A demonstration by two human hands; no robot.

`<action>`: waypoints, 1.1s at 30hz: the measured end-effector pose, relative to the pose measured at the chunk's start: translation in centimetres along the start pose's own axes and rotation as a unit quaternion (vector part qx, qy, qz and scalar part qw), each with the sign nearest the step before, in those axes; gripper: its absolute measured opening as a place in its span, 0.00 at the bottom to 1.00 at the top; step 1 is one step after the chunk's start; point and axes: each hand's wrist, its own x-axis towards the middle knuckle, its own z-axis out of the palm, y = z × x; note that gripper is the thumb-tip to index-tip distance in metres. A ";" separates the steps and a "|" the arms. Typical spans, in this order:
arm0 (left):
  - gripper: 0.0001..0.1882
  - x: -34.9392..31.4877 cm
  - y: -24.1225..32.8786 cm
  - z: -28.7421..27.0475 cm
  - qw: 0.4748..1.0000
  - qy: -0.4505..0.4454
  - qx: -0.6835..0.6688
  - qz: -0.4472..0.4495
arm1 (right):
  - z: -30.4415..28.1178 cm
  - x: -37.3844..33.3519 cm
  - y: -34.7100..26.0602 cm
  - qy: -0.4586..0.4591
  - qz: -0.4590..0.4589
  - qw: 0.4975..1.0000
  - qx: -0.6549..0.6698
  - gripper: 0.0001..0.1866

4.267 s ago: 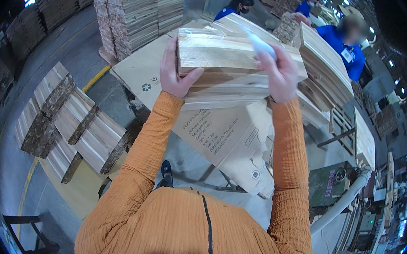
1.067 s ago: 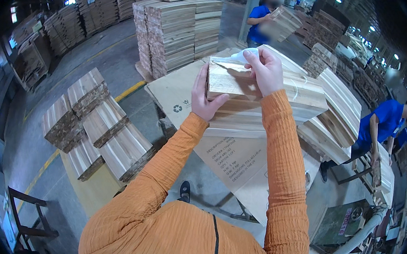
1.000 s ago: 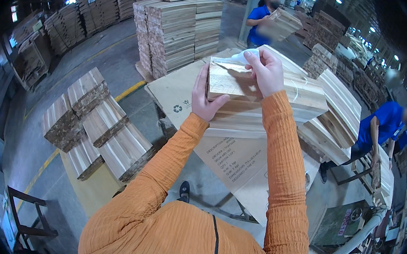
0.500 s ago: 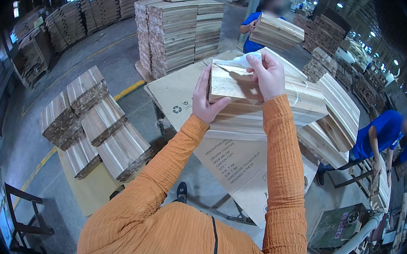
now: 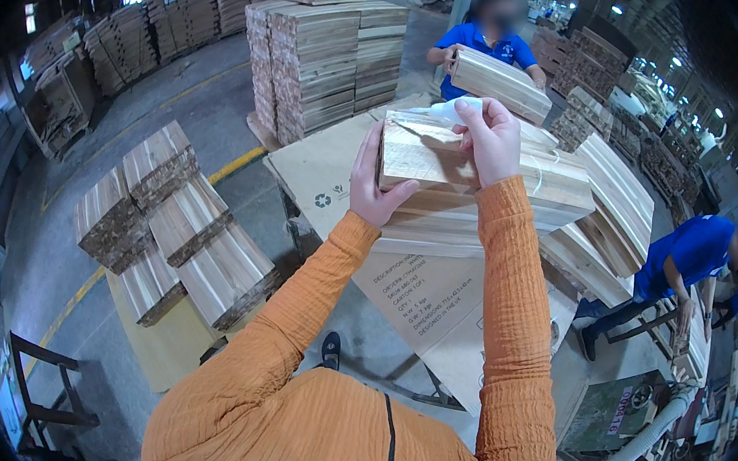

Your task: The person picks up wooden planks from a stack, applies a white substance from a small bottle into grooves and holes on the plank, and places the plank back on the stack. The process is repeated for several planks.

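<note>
A stack of pale wooden boards (image 5: 441, 220) lies before me on a cardboard-covered table. My left hand (image 5: 376, 182) grips the left end of the top board (image 5: 420, 160), fingers along its end and thumb on the near side. Pinched in my right hand (image 5: 491, 140) is a small white squeeze bottle (image 5: 456, 110), tilted with its tapered tip toward the left, just over the board's far edge. The fingers partly cover the bottle. A dark streak or crack shows on the wood beneath it.
Printed cardboard (image 5: 425, 298) covers the table. More boards (image 5: 611, 205) lie at right. A low stack of wood blocks (image 5: 180, 212) stands left, a tall stack (image 5: 332, 58) behind. One co-worker (image 5: 494, 42) carries a board opposite; another (image 5: 695, 253) bends over wood at right.
My right hand has shifted slightly right with the bottle; my left hand stays on the board. The far co-worker has turned toward the table with the carried board, lowering it slightly.
</note>
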 end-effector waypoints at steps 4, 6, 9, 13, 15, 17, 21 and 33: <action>0.45 -0.2 0.3 0.2 0.999 0.002 -0.034 -0.017 | -0.2 -0.1 0.1 0.016 0.003 0.998 0.060 0.11; 0.47 -0.3 0.3 0.1 0.998 0.009 -0.053 -0.026 | -0.1 -0.3 -0.1 0.014 0.005 0.998 0.061 0.10; 0.47 -0.3 0.3 0.1 0.998 0.008 -0.054 -0.020 | 0.0 -0.6 -0.3 0.006 0.001 0.999 0.035 0.09; 0.47 -0.3 0.3 0.1 1.000 0.004 -0.024 -0.012 | -0.2 -0.7 -0.4 -0.001 -0.006 1.000 -0.006 0.09; 0.48 -0.3 0.3 0.2 0.999 0.006 -0.032 -0.017 | -0.2 -0.8 -0.4 -0.001 -0.011 1.000 -0.014 0.09; 0.48 -0.3 0.3 0.2 0.999 0.007 -0.031 -0.017 | 0.0 -0.8 -0.5 -0.001 -0.017 1.000 -0.016 0.10; 0.48 -0.4 0.3 0.3 0.999 0.010 -0.033 -0.019 | -0.1 -0.8 -0.5 -0.005 -0.018 0.999 -0.030 0.10; 0.45 -0.2 0.4 0.1 1.000 0.002 0.000 0.008 | 0.0 -0.7 -0.6 -0.020 -0.011 0.999 -0.028 0.10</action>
